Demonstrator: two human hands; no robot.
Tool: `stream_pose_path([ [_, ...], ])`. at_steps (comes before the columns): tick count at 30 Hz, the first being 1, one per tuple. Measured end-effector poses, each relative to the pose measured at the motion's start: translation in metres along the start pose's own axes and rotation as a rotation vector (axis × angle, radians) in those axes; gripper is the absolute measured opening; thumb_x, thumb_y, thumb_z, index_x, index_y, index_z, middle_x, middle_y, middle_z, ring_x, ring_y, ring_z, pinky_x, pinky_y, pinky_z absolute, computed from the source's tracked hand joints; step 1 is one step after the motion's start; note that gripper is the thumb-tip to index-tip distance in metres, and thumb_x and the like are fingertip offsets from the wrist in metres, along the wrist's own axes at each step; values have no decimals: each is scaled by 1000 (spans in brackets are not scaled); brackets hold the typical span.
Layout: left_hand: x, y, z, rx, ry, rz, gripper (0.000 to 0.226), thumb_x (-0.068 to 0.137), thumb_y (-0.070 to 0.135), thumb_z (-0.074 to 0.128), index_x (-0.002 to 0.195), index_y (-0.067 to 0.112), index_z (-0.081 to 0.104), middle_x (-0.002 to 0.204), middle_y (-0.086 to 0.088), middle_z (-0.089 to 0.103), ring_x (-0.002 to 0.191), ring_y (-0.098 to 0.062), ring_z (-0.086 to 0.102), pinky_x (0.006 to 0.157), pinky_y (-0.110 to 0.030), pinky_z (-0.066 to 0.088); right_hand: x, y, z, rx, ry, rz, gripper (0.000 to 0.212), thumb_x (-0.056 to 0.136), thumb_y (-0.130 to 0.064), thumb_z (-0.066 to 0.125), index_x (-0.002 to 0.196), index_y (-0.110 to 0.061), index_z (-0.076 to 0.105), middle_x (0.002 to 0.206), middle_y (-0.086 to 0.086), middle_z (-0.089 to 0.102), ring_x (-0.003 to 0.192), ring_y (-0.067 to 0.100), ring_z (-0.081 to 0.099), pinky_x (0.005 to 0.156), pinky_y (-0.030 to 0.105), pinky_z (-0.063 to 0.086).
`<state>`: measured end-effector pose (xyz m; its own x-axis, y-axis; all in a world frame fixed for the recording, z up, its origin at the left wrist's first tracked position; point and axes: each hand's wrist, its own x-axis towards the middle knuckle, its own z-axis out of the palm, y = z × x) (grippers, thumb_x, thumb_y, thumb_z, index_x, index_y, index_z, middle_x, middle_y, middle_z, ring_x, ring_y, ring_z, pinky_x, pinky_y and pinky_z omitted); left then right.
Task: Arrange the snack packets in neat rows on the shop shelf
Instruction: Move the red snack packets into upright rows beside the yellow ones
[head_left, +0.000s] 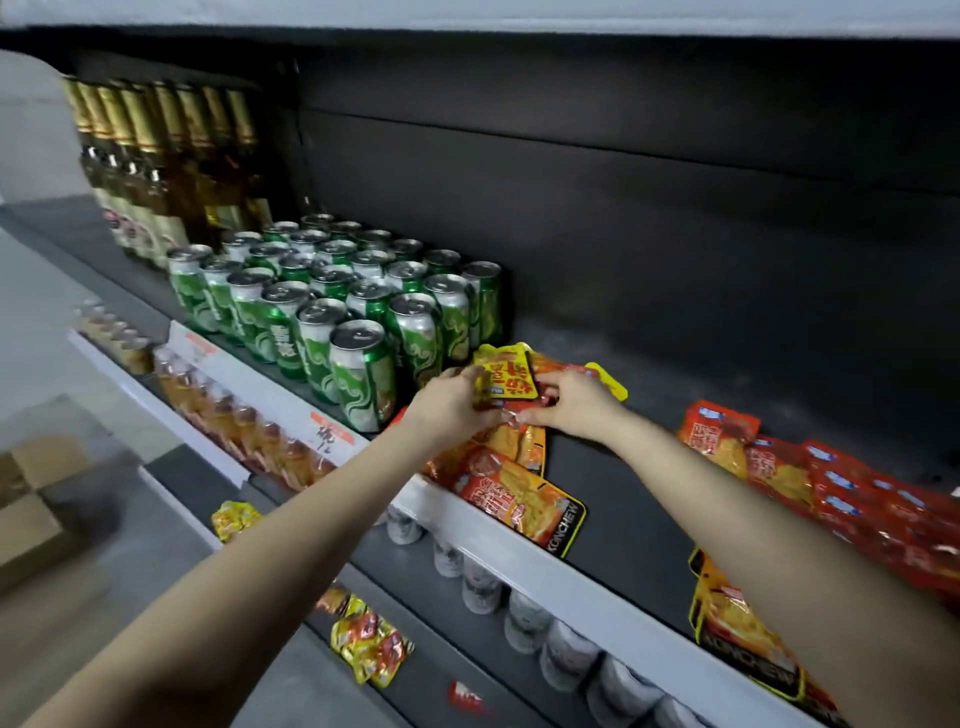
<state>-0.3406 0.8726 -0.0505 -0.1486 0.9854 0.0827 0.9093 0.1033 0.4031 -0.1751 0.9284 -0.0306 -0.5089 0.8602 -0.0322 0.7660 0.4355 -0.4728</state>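
Observation:
A yellow and red snack packet (508, 378) is held over the dark shop shelf (623, 467), just right of the green cans. My left hand (453, 402) grips its left edge and my right hand (574, 405) grips its right side. Under my hands lies a short line of orange-red packets (511, 493) running toward the shelf's front lip. More yellow packets (605, 375) lie behind the held one. A heap of red and orange packets (831, 483) spreads along the right of the shelf, partly hidden by my right forearm.
Green drink cans (332, 312) stand in rows left of my hands, with tall bottles (156, 171) behind them. The shelf's white front rail (519, 535) carries price tags. Lower shelves hold silver cans (483, 582) and loose yellow packets (369, 644). Cardboard boxes (31, 499) sit on the floor.

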Motion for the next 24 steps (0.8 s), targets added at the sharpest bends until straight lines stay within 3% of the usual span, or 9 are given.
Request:
stream_pose_path([
  [2,-1,-4,3,-70,48,-22,69,80,44,67,136,12,42,123,-17,57,117,-33,52,96,-36,43,7,-5,7,123,42,36,50,73,-28,78,119,-16,63,114,4,66,108,20,60,87,29,46],
  [5,0,-10,6,-138,124,-20,60,83,37,66,132,12,43,117,-11,63,111,-31,57,90,-37,47,15,0,13,524,37,216,54,76,-10,75,126,-6,56,116,11,62,110,24,58,92,34,48],
  [7,-1,-15,5,-159,148,-9,53,85,31,64,131,14,45,113,-5,67,108,-28,59,87,-39,49,19,7,14,684,77,294,42,80,-1,68,121,-2,60,107,13,63,98,23,60,85,35,51],
  [10,-1,-19,4,-169,189,1,51,86,30,63,131,14,45,111,-3,68,107,-27,60,86,-41,50,19,17,8,718,224,316,26,82,2,63,106,-6,68,100,12,66,86,19,61,78,32,52],
  [16,4,-1,5,-255,304,102,50,87,21,61,131,12,40,113,-7,61,106,-27,56,87,-37,47,6,30,-36,1061,350,312,31,86,11,50,107,-11,59,83,3,59,72,12,59,65,26,51],
  [21,11,39,8,-323,258,233,38,89,23,58,125,12,49,110,-4,63,106,-21,56,89,-27,40,-11,48,-63,1081,338,249,38,89,11,47,123,-4,53,89,4,58,83,14,59,80,33,50],
  [24,12,67,8,-255,1,353,29,89,25,61,115,13,59,107,-2,68,101,-18,62,77,-16,37,-28,60,-73,1092,355,281,41,89,12,45,128,-2,50,105,11,59,97,19,57,85,34,48],
])
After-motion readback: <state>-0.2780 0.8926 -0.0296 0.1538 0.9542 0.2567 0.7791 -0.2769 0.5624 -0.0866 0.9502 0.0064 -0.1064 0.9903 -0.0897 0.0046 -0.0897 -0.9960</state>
